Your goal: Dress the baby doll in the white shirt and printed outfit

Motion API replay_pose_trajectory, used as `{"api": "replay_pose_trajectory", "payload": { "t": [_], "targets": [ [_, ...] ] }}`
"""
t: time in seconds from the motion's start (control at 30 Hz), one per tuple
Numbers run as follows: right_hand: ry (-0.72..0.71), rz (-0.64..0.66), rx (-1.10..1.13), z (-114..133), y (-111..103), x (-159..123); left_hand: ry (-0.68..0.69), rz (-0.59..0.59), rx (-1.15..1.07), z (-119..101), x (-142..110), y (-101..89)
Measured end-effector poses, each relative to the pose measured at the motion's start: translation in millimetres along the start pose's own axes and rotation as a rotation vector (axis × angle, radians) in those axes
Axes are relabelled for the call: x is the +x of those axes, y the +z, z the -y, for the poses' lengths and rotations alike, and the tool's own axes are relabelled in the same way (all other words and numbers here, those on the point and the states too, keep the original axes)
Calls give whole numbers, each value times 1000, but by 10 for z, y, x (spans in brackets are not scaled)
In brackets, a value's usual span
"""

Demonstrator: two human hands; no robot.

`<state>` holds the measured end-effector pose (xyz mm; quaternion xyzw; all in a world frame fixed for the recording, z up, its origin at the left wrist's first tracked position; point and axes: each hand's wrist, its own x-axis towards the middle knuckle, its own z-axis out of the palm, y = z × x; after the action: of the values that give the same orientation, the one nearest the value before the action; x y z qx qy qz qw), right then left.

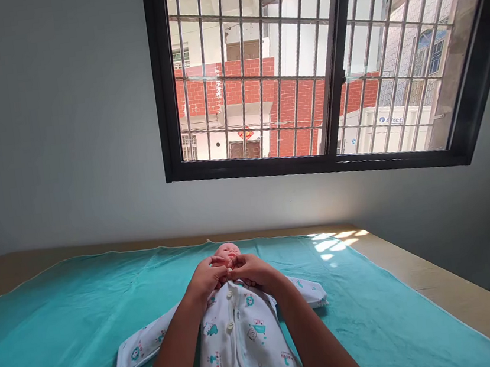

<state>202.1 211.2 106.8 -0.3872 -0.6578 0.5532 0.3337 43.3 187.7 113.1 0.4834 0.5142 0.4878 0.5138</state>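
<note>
A baby doll point(227, 249) lies on its back, its head toward the wall. It wears a white baby jacket point(258, 331) printed with small teal and red pictures, its sleeves spread out to both sides. My left hand point(208, 277) and my right hand point(254, 270) meet at the doll's neck, each with its fingers pinched on the jacket's collar. What lies between the fingertips is mostly hidden. Below my hands, pale buttons point(231, 326) show along the front edge, and the lower front hangs apart.
A teal blanket point(67, 336) covers most of the wooden table point(440, 284) beneath the doll. The table's far edge meets a grey wall point(54, 123). Above it is a dark-framed window point(252, 168) with metal bars. Sunlight patches fall on the far right corner.
</note>
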Motion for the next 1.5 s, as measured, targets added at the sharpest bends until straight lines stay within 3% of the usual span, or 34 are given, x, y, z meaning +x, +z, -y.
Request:
{"api": "replay_pose_trajectory", "payload": {
  "t": [0.3, 1.0, 1.13, 1.33, 1.5],
  "targets": [
    [-29, 9, 74, -58, -5, 17, -4, 12, -19, -1, -5, 4],
    [40, -250, -163, 7, 144, 86, 158, 36, 109, 25, 11, -13],
    [31, -365, -313, 8, 231, 146, 215, -35, 180, 79, 4, 33],
    [-45, -551, -603, 5, 512, -19, 336, -273, 320, 240, -209, 128],
    [-175, -516, -756, -6, 637, -335, 501, -230, 364, 440, -339, 56]
  ]
}}
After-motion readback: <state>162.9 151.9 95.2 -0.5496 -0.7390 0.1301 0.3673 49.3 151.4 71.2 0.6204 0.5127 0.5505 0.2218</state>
